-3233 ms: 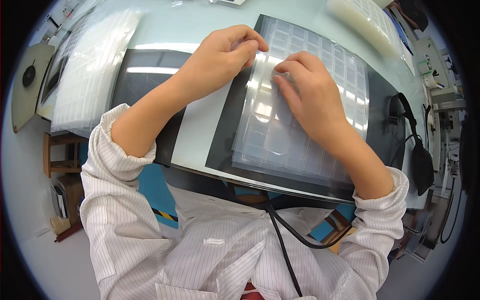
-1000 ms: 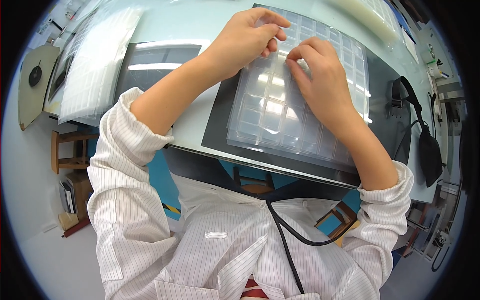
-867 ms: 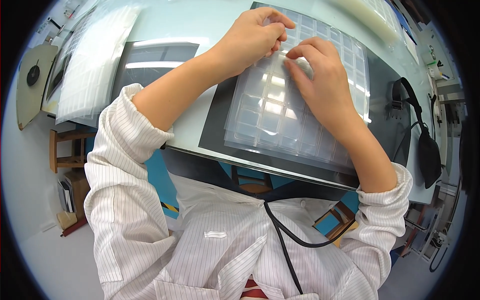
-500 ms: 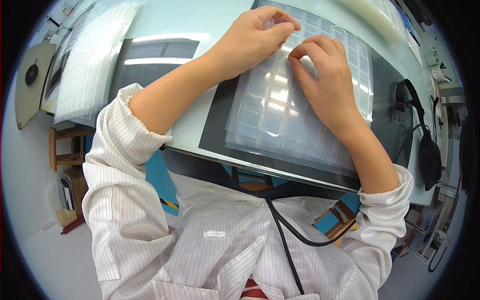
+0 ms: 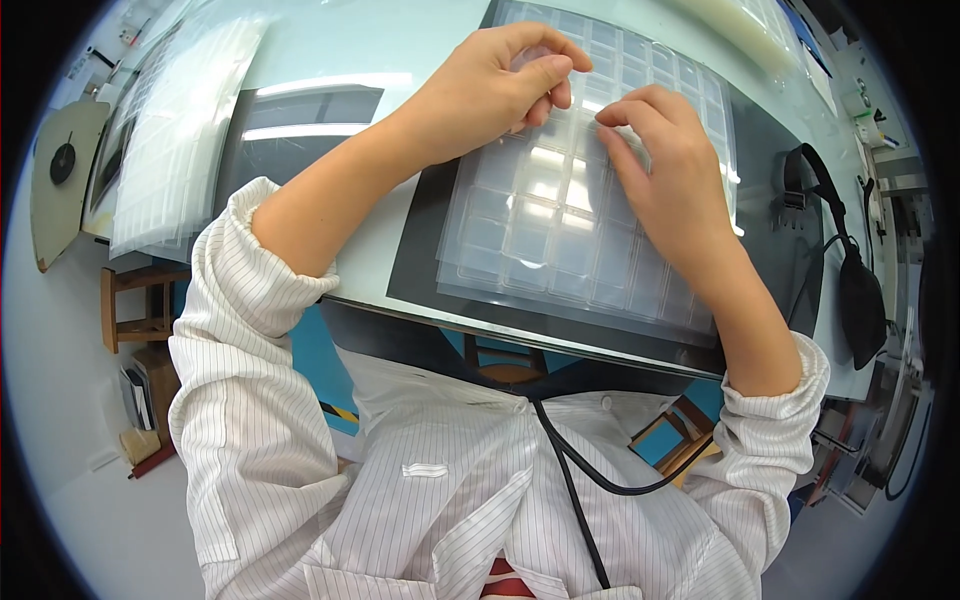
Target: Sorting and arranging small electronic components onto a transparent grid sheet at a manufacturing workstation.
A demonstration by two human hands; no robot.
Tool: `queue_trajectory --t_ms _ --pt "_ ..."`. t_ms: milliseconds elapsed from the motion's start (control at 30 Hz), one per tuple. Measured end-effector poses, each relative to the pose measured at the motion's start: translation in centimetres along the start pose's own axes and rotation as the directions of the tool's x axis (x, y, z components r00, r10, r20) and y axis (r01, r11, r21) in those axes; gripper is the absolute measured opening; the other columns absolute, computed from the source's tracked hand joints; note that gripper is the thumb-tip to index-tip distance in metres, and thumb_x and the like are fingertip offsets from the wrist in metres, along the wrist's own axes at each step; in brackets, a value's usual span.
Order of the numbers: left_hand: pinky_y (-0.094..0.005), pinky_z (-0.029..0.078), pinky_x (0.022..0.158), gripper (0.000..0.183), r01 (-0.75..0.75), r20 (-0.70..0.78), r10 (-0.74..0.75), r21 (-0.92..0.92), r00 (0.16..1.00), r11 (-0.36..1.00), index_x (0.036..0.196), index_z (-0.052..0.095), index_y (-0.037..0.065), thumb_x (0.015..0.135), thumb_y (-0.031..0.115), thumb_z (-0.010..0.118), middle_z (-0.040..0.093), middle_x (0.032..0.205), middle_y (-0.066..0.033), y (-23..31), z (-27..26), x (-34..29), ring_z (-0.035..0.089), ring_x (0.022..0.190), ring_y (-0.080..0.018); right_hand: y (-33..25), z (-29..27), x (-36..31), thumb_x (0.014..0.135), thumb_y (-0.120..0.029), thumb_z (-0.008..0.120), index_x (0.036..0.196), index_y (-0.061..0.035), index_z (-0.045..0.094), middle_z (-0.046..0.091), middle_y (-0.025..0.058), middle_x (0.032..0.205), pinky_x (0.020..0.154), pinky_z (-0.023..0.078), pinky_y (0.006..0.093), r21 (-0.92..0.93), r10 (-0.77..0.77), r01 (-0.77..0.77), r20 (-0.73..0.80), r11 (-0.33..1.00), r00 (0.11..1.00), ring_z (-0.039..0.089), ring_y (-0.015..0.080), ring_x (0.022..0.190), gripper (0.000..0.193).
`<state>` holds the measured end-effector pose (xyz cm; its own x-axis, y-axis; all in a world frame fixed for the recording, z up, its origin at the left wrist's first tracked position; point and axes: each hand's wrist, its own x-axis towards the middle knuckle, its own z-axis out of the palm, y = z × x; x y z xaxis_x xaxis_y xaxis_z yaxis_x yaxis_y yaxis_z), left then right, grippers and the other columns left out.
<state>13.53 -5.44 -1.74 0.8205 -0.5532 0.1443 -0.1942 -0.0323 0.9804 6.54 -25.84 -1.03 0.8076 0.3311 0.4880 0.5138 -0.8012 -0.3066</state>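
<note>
A stack of clear plastic sheets (image 5: 500, 240), moulded in a grid of square pockets, lies in front of me on a dark mat (image 5: 415, 245). Over the far left part of the stack is my left hand (image 5: 525, 80), thumb and forefinger bent toward each other and the other fingers curled under. My right hand (image 5: 665, 150) is just to its right, above the middle of the sheets, with thumb and forefinger tips drawn together. Anything pinched in either hand is too small or too clear to make out. Glare from the lamps covers some pockets.
Another pile of gridded clear sheets (image 5: 190, 140) rests at the table's left side. At the back right is a pale translucent stack (image 5: 735, 35). A black strap with a pouch (image 5: 862, 310) lies along the right edge. A wooden stool (image 5: 145, 310) stands below left.
My right hand has shifted a little to the right over the sheets. The left hand has come slightly nearer to me. The whole view has also drifted slightly.
</note>
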Motion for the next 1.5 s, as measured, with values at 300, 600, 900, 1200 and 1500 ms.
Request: queue_trajectory --t_ms 300,600,900,1200,1500 --pt "-0.0203 0.045 0.063 0.024 -0.013 0.019 0.012 0.06 1.0 0.998 0.115 0.066 0.002 0.104 0.019 0.053 0.059 0.081 0.0012 -0.2 0.0 0.0 0.052 0.07 -0.005 0.3 0.2 -0.2 0.085 -0.005 0.071 0.097 -0.0013 0.069 0.066 0.0086 0.101 0.085 0.05 0.0376 -0.045 -0.069 0.068 -0.024 0.997 0.997 0.06 0.0287 0.098 0.012" --pt "-0.0215 0.044 0.065 0.023 -0.031 0.019 0.029 0.08 0.999 0.996 0.11 0.068 0.002 0.102 0.019 0.055 0.058 0.078 0.0016 -0.1 0.3 -0.1 0.051 0.07 -0.0057 0.5 0.3 0.0 0.085 -0.003 0.07 0.097 -0.0024 0.069 0.066 0.0083 0.1 0.084 0.049 0.0367 -0.088 -0.132 0.128 -0.048 0.988 0.99 0.059 0.0281 0.097 0.012" --pt "-0.0227 0.044 0.064 0.023 -0.082 0.011 0.081 0.218 0.997 0.972 0.108 0.069 0.004 0.101 0.023 0.058 0.059 0.078 0.0004 0.0 0.6 0.1 0.051 0.07 -0.0064 1.1 0.5 0.3 0.086 -0.005 0.07 0.095 -0.0029 0.066 0.064 0.0069 0.1 0.082 0.047 0.0359 -0.066 -0.15 0.145 -0.074 0.987 0.986 0.057 0.0261 0.095 0.01" --pt "-0.0241 0.044 0.061 0.028 -0.155 0.029 0.152 0.168 0.988 0.974 0.101 0.068 0.004 0.098 0.031 0.067 0.062 0.079 -0.0006 0.3 1.5 0.4 0.053 0.069 -0.0074 1.4 -2.9 -0.3 0.089 -0.005 0.067 0.097 -0.0012 0.068 0.064 0.0073 0.096 0.075 0.046 0.0317 0.19 0.11 -0.11 0.013 0.976 0.994 0.058 0.0243 0.082 0.009" --pt "-0.0201 0.043 0.057 0.02 0.186 -0.028 -0.189 -0.089 0.982 0.979 0.118 0.056 -0.002 0.105 0.011 0.047 0.057 0.083 0.0002 2.0 1.7 0.6 0.052 0.067 -0.006 1.9 -1.9 -1.9 0.085 -0.003 0.071 0.094 -0.0002 0.067 0.065 0.0109 0.1 0.085 0.049 0.0371 -0.005 -0.002 0.002 0.011 1.0 1.0 0.06 0.0293 0.098 0.01"
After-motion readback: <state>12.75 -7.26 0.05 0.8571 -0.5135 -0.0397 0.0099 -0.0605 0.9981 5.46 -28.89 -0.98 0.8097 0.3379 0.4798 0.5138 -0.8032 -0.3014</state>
